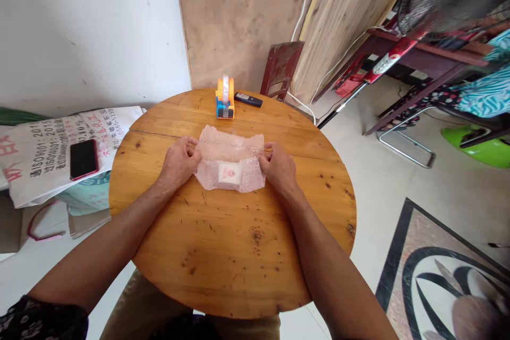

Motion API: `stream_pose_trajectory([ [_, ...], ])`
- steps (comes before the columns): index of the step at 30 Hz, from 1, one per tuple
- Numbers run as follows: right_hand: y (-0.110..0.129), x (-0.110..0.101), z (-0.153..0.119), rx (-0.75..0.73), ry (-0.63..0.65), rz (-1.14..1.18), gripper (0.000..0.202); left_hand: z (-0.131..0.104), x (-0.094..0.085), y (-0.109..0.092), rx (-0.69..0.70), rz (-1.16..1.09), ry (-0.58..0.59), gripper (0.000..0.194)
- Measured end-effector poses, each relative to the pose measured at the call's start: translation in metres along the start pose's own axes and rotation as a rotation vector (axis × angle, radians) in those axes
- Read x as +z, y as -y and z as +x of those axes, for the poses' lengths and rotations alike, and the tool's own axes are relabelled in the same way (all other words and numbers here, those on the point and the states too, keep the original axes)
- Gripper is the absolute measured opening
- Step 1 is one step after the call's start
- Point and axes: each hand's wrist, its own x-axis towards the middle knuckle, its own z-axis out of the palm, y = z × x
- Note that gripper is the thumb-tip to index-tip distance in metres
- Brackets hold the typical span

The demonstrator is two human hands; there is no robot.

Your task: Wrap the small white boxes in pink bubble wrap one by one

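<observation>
A sheet of pinkish bubble wrap (pixel 231 146) lies on the round wooden table (pixel 223 244). Its near part is folded over a small white box (pixel 230 173) with a red print, which shows through or sits in the wrap. My left hand (pixel 181 162) pinches the left edge of the wrap between thumb and fingers. On the opposite edge, my right hand (pixel 279 166) is closed on the wrap too. Beyond the sheet stands an orange and blue tape dispenser (pixel 225 100) with a roll of clear tape, apart from both hands.
Beside the dispenser lies a dark remote control (pixel 248 99). A red-edged phone (pixel 84 159) rests on printed white sacks (pixel 48 143) at the left. Behind the table is a dark red chair (pixel 282 69); a standing fan (pixel 392 58) is at the right.
</observation>
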Motion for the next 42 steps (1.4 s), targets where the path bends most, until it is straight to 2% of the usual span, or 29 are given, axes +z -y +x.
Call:
stream_pose_trajectory([
  [2, 0.002, -0.002, -0.002, -0.014, 0.028, -0.129, 0.039, -0.001, -0.001, -0.001, 0.091, 0.081, -0.054, 0.035],
  [4, 0.004, -0.002, -0.004, -0.024, 0.047, -0.177, 0.043, -0.006, -0.002, -0.004, 0.246, 0.089, -0.119, 0.039],
  [5, 0.004, -0.003, -0.004, -0.026, 0.056, -0.187, 0.045, -0.008, -0.003, -0.006, 0.328, 0.072, -0.116, 0.039],
  [6, 0.005, -0.003, -0.005, -0.026, 0.063, -0.191, 0.046, -0.011, -0.004, -0.009, 0.398, 0.049, -0.075, 0.039],
  [8, 0.004, -0.003, -0.004, -0.035, 0.072, -0.192, 0.048, -0.017, -0.006, -0.014, 0.490, 0.022, 0.103, 0.041],
  [11, 0.003, -0.003, -0.003, -0.049, 0.073, -0.185, 0.049, -0.021, -0.007, -0.019, 0.505, 0.016, 0.278, 0.047],
  [14, 0.002, -0.003, -0.002, -0.044, 0.070, -0.173, 0.049, -0.023, -0.014, -0.017, 0.422, -0.032, 0.296, 0.040],
  [16, 0.001, -0.003, -0.002, -0.044, 0.066, -0.163, 0.049, -0.024, -0.025, -0.016, 0.377, -0.114, 0.320, 0.036],
  [18, 0.001, -0.003, -0.002, -0.049, 0.061, -0.159, 0.049, -0.024, -0.039, -0.017, 0.341, -0.221, 0.473, 0.035],
  [19, 0.001, -0.003, -0.002, -0.052, 0.060, -0.161, 0.048, -0.024, -0.045, -0.019, 0.328, -0.263, 0.639, 0.035],
  [21, 0.001, -0.003, -0.002, -0.060, 0.065, -0.169, 0.048, -0.026, -0.053, -0.026, 0.337, -0.202, 1.013, 0.034],
  [22, 0.002, -0.003, -0.003, -0.061, 0.068, -0.177, 0.048, -0.027, -0.053, -0.030, 0.371, -0.159, 1.125, 0.033],
  [26, 0.005, -0.005, -0.005, -0.048, 0.072, -0.247, 0.046, -0.034, -0.037, -0.043, 0.492, -0.182, 1.314, 0.024],
  [27, 0.005, -0.005, -0.005, -0.043, 0.075, -0.265, 0.045, -0.036, -0.033, -0.044, 0.521, -0.175, 1.330, 0.023],
  [29, 0.005, -0.007, -0.006, -0.040, 0.083, -0.284, 0.044, -0.037, -0.029, -0.043, 0.474, -0.116, 1.389, 0.028],
  [32, 0.004, -0.009, -0.006, -0.035, 0.083, -0.285, 0.043, -0.037, -0.033, -0.039, 0.347, -0.098, 1.398, 0.028],
  [34, 0.004, -0.010, -0.006, -0.037, 0.079, -0.278, 0.041, -0.035, -0.036, -0.037, 0.307, -0.134, 1.334, 0.025],
  [36, 0.004, -0.011, -0.006, -0.041, 0.070, -0.269, 0.040, -0.034, -0.036, -0.035, 0.286, -0.182, 1.152, 0.021],
  [40, 0.005, -0.016, -0.005, -0.041, 0.019, -0.211, 0.035, -0.032, -0.029, -0.030, 0.291, -0.316, 0.640, 0.028],
  [42, 0.006, -0.021, -0.005, -0.073, -0.016, -0.133, 0.030, -0.030, -0.024, -0.026, 0.330, -0.354, 0.546, 0.047],
])
